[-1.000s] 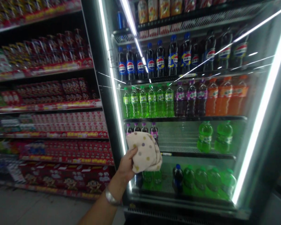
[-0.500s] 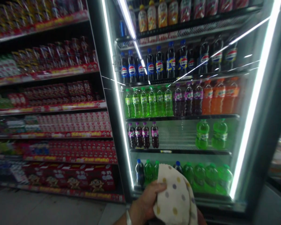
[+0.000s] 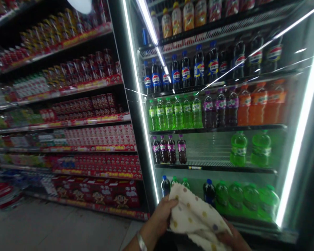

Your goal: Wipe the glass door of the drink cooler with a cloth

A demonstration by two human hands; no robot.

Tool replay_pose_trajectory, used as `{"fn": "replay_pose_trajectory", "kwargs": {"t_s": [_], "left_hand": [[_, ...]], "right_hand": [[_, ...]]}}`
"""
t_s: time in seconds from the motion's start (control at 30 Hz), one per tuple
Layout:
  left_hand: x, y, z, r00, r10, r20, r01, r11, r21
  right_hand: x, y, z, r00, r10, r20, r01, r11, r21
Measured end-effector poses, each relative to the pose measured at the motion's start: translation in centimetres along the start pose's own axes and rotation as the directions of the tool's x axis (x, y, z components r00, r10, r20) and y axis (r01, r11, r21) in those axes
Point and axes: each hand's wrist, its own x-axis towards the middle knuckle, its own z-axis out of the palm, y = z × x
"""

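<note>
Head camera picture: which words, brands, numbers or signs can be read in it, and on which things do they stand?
No text reads clearly enough to quote.
Dark cola bottles with blue caps: round red, white and blue logo, wording blurred.
Green soda bottles: labels too small.
Red shelf price strips: yellow marks, unreadable.
Red snack boxes: cartoon faces, print blurred.
Cream dotted cloth: no text.

Two bare hands, the left hand and the right hand, are showing at the near edge, sharing one cream cloth with coloured dots. In the glass-fronted cooler on the right, six small green plastic bottles are standing in a row, with three purple-labelled dark bottles and three orange bottles beside them. One shelf lower, four small dark bottles are sitting left and two big round green bottles right (the crowded cola shelf above is too blurred to count).
</note>
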Motion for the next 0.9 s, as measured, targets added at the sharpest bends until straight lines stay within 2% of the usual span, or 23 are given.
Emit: {"fn": "replay_pose_trajectory", "kwargs": {"t_s": [0.17,0.23,0.33,0.5,0.57,0.67,0.8,0.9], "left_hand": [[-0.2,2.2,-0.4,0.998,0.066,-0.013,-0.067,0.998,-0.019],[-0.5,3.1,-0.1,0.996,0.076,-0.042,-0.079,0.995,-0.054],[-0.8,3.9,0.5,0.995,0.078,-0.061,-0.084,0.992,-0.095],[-0.5,3.3,1.4,0.998,0.062,0.014,-0.06,0.991,-0.121],[-0.2,2.7,1.4,0.996,0.085,0.038,-0.082,0.995,-0.058],[0.3,1.9,1.1,0.992,0.124,0.024,-0.126,0.984,0.129],[0.4,1.3,1.0,0.982,0.19,-0.017,-0.178,0.945,0.275],[0.2,1.7,1.2,0.974,0.221,-0.046,-0.201,0.941,0.272]], "right_hand": [[0.2,-3.1,1.2,0.98,-0.162,-0.115,0.136,0.969,-0.205],[0.1,-4.3,1.7,0.963,-0.228,-0.143,0.192,0.954,-0.23],[-0.2,-5.8,2.2,0.96,-0.227,-0.161,0.198,0.964,-0.179],[-0.8,-7.1,2.8,0.965,-0.179,-0.19,0.193,0.98,0.058],[-1.2,-7.6,3.2,0.973,-0.163,-0.163,0.183,0.976,0.115],[-2.0,-8.4,4.1,0.985,-0.128,-0.116,0.143,0.981,0.131],[-2.9,-9.1,5.3,0.975,-0.135,-0.179,0.146,0.988,0.055],[-2.9,-9.2,5.3,0.961,-0.175,-0.214,0.18,0.984,0.002]]}}
